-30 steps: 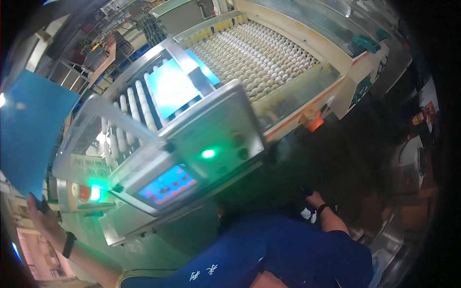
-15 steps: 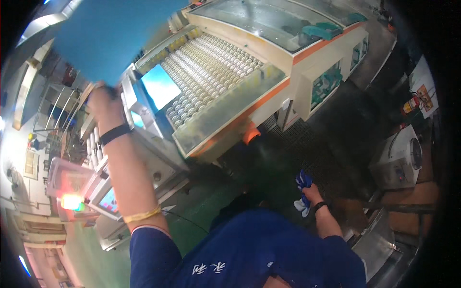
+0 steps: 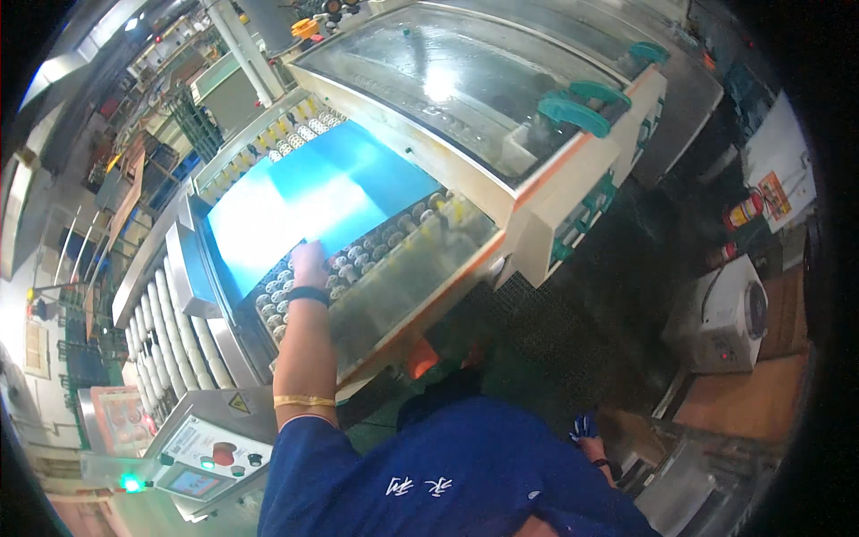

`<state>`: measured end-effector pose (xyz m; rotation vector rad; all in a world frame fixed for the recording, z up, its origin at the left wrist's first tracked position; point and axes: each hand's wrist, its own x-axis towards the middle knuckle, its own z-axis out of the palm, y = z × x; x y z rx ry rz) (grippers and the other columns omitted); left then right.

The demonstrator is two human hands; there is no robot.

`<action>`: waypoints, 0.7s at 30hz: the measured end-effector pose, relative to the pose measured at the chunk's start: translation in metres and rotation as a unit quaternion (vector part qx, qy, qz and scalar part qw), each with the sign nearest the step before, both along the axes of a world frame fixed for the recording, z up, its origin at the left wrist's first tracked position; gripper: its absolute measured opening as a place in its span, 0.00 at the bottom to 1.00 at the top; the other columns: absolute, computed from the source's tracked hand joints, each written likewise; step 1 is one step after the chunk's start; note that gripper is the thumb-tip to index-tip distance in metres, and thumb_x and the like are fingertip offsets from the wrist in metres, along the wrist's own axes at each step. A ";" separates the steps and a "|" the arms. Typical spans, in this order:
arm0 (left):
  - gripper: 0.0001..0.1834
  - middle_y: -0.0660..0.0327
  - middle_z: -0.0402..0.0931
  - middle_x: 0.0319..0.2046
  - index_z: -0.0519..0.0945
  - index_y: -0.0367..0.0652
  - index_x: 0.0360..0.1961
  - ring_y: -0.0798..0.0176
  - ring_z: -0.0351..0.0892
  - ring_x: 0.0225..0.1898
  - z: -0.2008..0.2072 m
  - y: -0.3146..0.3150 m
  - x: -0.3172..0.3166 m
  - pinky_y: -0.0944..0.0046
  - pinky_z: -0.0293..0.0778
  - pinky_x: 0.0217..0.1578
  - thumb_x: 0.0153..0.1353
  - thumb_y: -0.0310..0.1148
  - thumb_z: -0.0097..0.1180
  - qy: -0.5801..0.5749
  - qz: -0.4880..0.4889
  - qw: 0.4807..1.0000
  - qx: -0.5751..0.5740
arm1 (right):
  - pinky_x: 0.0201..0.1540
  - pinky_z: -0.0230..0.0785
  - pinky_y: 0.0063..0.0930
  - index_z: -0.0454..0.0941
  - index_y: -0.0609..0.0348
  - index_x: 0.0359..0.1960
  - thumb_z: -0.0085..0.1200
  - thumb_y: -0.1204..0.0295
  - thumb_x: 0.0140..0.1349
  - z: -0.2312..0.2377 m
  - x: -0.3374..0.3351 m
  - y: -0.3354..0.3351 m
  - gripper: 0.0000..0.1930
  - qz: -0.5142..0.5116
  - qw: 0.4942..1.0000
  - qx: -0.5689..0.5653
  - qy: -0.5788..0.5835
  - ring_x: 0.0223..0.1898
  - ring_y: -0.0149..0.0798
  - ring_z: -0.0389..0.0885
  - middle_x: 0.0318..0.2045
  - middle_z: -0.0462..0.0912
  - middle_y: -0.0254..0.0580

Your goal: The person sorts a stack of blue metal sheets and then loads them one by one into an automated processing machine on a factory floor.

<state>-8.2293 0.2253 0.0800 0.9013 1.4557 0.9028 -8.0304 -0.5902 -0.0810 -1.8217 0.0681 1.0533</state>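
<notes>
A large, glossy light-blue sheet (image 3: 358, 183) lies across the rows of small wheels (image 3: 358, 259) of a conveyor, a white glare over part of it. My left hand (image 3: 310, 262), with a dark band at the wrist, is at the sheet's near edge. Its fingers look closed on that edge, though the fingertips are small and partly hidden. Low on the right, beside my body, my right hand (image 3: 590, 447) holds a blue work glove (image 3: 582, 426). The lower part of that hand is in shadow.
A wet, glass-topped machine (image 3: 420, 72) with green handles (image 3: 582, 107) adjoins the conveyor's far end. Left are white rollers (image 3: 165, 331) and a control panel (image 3: 210, 456) with a red button. A white box-shaped appliance (image 3: 720, 313) and fire extinguisher (image 3: 744, 211) stand right.
My left hand has come down and right; the blue sheet it held raised now lies on the conveyor wheels. My right hand is lower, still with the glove. The signal lamp turned from red-orange to green.
</notes>
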 end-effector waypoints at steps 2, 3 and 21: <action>0.06 0.54 0.78 0.25 0.77 0.35 0.29 0.53 0.81 0.31 -0.033 0.036 -0.027 0.57 0.77 0.25 0.60 0.28 0.56 0.169 -0.170 0.934 0.264 | 0.63 0.66 0.33 0.57 0.51 0.73 0.39 0.92 0.51 -0.036 0.031 0.015 0.42 0.074 0.994 0.072 -0.016 0.67 0.39 0.67 0.70 0.63 0.38; 0.06 0.54 0.78 0.25 0.77 0.35 0.29 0.53 0.81 0.31 -0.029 0.032 -0.003 0.57 0.77 0.25 0.60 0.28 0.56 0.167 -0.174 0.936 0.257 | 0.64 0.66 0.34 0.56 0.52 0.73 0.39 0.92 0.50 -0.031 0.035 0.035 0.43 -0.001 0.994 0.104 0.026 0.67 0.40 0.67 0.70 0.63 0.38; 0.21 0.44 0.83 0.36 0.83 0.34 0.38 0.46 0.84 0.44 0.017 0.043 0.204 0.52 0.79 0.43 0.58 0.45 0.55 0.432 -0.327 0.829 0.137 | 0.69 0.58 0.35 0.55 0.54 0.73 0.33 0.95 0.45 0.101 0.163 0.194 0.47 0.096 0.995 -0.005 0.005 0.71 0.42 0.60 0.72 0.59 0.41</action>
